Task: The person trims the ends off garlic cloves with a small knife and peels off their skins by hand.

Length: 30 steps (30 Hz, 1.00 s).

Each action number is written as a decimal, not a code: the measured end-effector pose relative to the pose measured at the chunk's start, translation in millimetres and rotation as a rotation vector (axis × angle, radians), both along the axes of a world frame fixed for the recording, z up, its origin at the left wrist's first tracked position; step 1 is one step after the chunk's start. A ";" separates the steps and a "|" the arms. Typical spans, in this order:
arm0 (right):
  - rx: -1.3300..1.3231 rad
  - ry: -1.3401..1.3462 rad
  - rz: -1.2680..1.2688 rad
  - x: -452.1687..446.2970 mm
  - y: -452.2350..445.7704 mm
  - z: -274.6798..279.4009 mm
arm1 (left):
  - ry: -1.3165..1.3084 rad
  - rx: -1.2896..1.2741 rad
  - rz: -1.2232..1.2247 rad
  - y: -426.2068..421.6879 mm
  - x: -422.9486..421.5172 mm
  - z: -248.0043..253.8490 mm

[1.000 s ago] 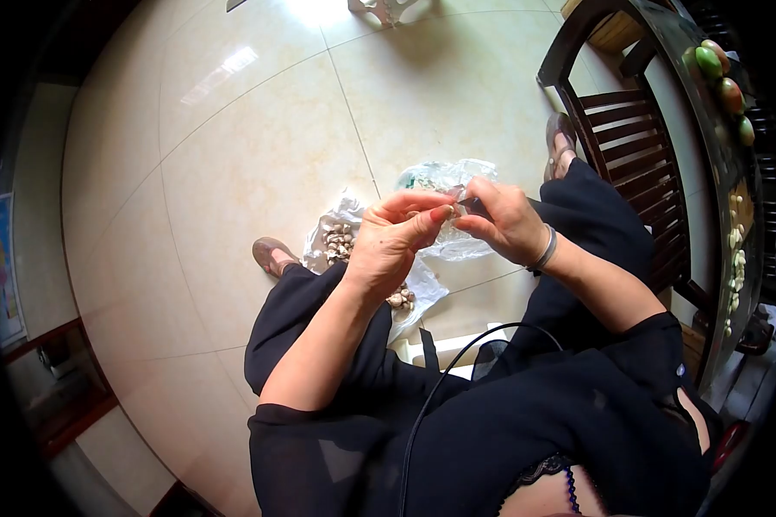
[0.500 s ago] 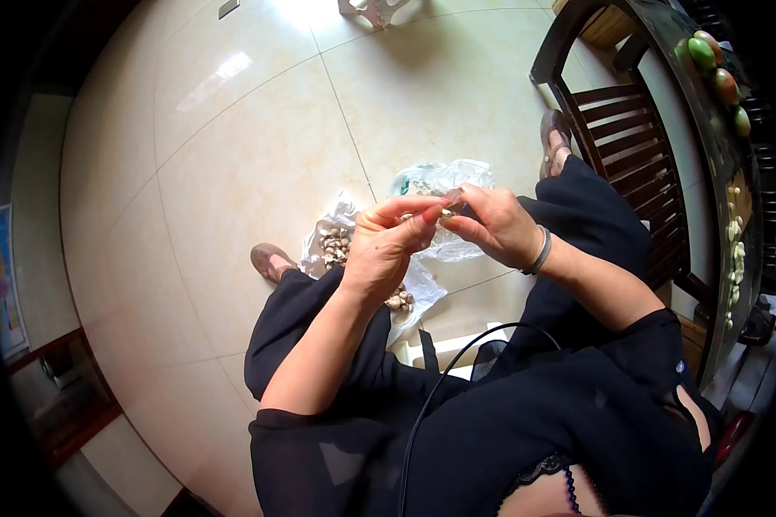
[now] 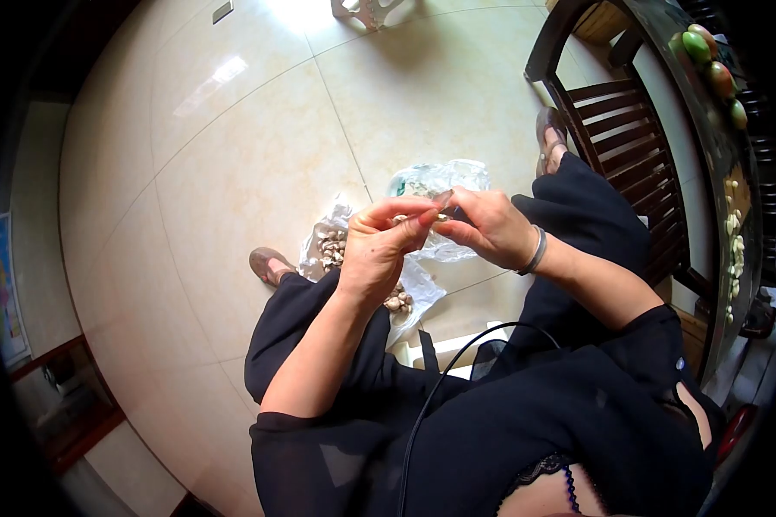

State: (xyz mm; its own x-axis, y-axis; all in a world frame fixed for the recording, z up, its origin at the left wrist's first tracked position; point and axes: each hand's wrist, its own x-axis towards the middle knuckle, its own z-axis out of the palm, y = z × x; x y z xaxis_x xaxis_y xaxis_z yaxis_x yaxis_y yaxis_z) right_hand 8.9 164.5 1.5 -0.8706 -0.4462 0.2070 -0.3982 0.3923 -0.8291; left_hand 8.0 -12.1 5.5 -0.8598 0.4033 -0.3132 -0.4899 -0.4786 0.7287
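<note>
My left hand [image 3: 384, 241] is closed in a pinch, its fingertips meeting a small pale piece that is mostly hidden. Close against it, my right hand [image 3: 489, 228] grips a small dark blade [image 3: 443, 199] between thumb and fingers. Below and left of the hands, a white plastic bag [image 3: 341, 211] lies on the floor with small brownish-white bulbs, perhaps mushrooms or garlic [image 3: 331, 250]. A clear plastic bag [image 3: 457, 176] with pale bits in it lies behind my right hand.
A dark wooden chair [image 3: 616, 129] stands at the right beside a dark table [image 3: 705, 164]. Green and reddish fruits [image 3: 719, 79] and several pale pieces [image 3: 736, 258] lie on that table. A stool [image 3: 369, 12] stands at the top. A black cable [image 3: 440, 379] crosses my lap.
The blade and right fingertips have shifted slightly left, closer to my left fingertips. My left hand keeps its pinch. The view has shifted a little.
</note>
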 end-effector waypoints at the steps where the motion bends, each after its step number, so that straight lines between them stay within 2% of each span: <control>1: 0.004 0.002 -0.005 -0.4 -0.4 -0.3 | 0.008 -0.001 0.004 0.2 -0.1 -1.1; 4: -0.047 -0.057 0.011 -0.4 -1.5 -1.7 | 0.001 -0.043 0.007 -0.3 1.6 -4.6; 7: -0.022 0.034 0.011 0.1 -4.5 -12.3 | -0.021 -0.157 0.014 -0.7 2.9 -4.2; 12: 0.110 -0.006 -0.040 1.2 -3.8 -20.7 | -0.009 -0.010 0.060 -1.8 5.2 -17.3; 14: 0.057 -0.020 -0.028 1.8 -3.1 -11.3 | -0.026 -0.016 0.065 0.8 5.2 -17.5; 16: 0.022 0.040 -0.060 1.4 -4.6 -9.8 | -0.023 -0.016 0.064 2.7 4.7 -15.2; 18: 0.154 0.052 -0.108 1.6 -3.3 -6.3 | -0.025 -0.020 0.070 2.6 4.1 -14.9; 20: 0.137 0.145 -0.161 0.1 -5.0 -13.3 | -0.048 0.005 0.052 1.4 3.9 -17.8; 23: 0.279 0.223 -0.197 -0.9 -6.5 -17.0 | -0.055 -0.038 0.077 2.9 5.4 -20.2; 30: 0.305 0.261 -0.197 -5.2 -3.8 -18.7 | -0.080 -0.019 0.040 2.6 2.5 -16.6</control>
